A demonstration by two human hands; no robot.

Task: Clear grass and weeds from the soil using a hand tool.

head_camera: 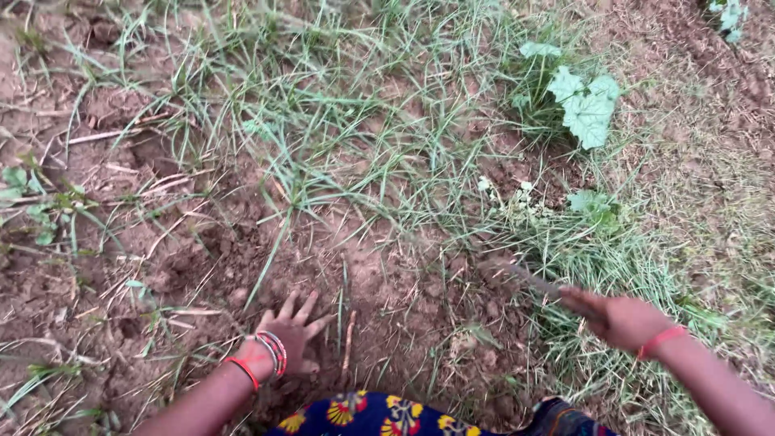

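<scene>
Head view: right hand [622,319] grips blurred tool [525,278]; left hand [291,331] presses soil [387,282].

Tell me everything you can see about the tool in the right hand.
The tool is a short hand tool, blurred in the picture. A dark, narrow blade or shaft reaches up and to the left from the right hand, its tip near the bare brown soil at the edge of the grass. The hand is closed round its near end, which hides the handle. Its material and exact shape cannot be told, nor whether the tip touches the ground.
</scene>
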